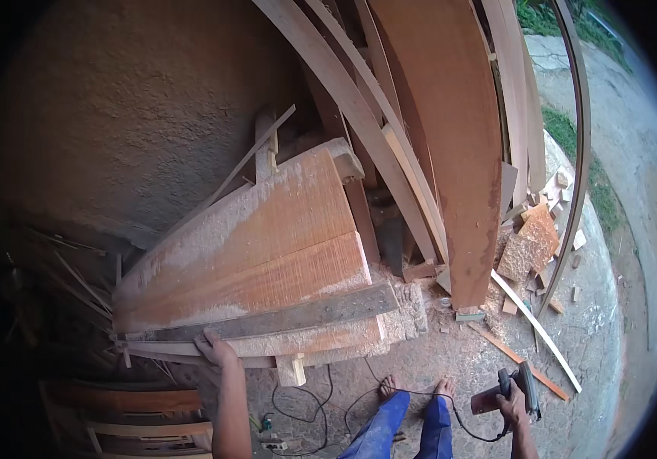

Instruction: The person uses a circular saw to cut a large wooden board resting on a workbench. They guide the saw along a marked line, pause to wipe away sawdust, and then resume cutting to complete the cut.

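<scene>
My left hand [214,349] grips the near edge of a long grey plank [298,313], fingers curled over its top. That plank lies along the near side of wide reddish-brown boards [267,252], which are dusted with pale sawdust. In my right hand [513,405], well to the right of the boards and above the ground, is a corded power tool [530,389] with a dark body and a flat plate. Its exact kind I cannot make out. A black cord [462,421] trails from it past my feet. A small wood block [291,370] juts out under the boards.
Tall planks [451,153] lean beyond the boards, beside a rough wall [130,122]. Offcuts [531,245] and sawdust are heaped at the right, near a thin white strip [539,333] on the ground. Curved wooden pieces [137,399] lie at the lower left.
</scene>
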Demonstrator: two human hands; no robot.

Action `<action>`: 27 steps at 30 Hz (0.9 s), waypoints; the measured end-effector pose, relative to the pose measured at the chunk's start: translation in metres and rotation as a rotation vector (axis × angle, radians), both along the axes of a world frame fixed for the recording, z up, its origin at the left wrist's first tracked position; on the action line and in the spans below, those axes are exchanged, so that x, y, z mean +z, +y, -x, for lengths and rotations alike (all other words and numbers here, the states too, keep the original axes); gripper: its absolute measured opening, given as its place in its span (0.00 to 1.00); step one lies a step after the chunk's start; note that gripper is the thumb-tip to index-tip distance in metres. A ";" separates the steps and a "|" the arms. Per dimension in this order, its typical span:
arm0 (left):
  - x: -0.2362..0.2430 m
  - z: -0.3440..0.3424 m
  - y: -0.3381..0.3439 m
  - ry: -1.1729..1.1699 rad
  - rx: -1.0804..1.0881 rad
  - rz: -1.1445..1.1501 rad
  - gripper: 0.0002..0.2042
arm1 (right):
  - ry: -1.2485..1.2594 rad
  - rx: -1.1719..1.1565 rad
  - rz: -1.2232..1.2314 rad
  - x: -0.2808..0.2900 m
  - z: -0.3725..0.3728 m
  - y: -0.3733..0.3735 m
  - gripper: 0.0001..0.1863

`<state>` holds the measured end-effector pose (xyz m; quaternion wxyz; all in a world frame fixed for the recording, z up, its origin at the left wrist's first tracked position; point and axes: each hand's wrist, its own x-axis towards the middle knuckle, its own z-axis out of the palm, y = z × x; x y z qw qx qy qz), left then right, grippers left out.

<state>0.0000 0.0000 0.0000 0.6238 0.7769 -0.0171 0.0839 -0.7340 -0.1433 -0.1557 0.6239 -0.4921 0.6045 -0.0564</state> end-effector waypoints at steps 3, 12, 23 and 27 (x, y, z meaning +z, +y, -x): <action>-0.009 0.037 -0.021 0.058 0.124 -0.144 0.37 | -0.019 -0.174 0.047 0.141 0.022 -0.031 0.34; 0.085 0.114 0.000 -0.171 0.024 -0.343 0.31 | -0.430 -0.349 0.200 0.418 -0.092 -0.060 0.16; 0.140 0.386 -0.065 -0.156 -1.596 -0.183 0.36 | -0.537 0.143 0.224 0.555 -0.291 -0.126 0.17; 0.104 0.386 -0.069 -0.130 -1.447 -0.304 0.18 | -0.504 0.272 0.214 0.554 -0.331 -0.152 0.22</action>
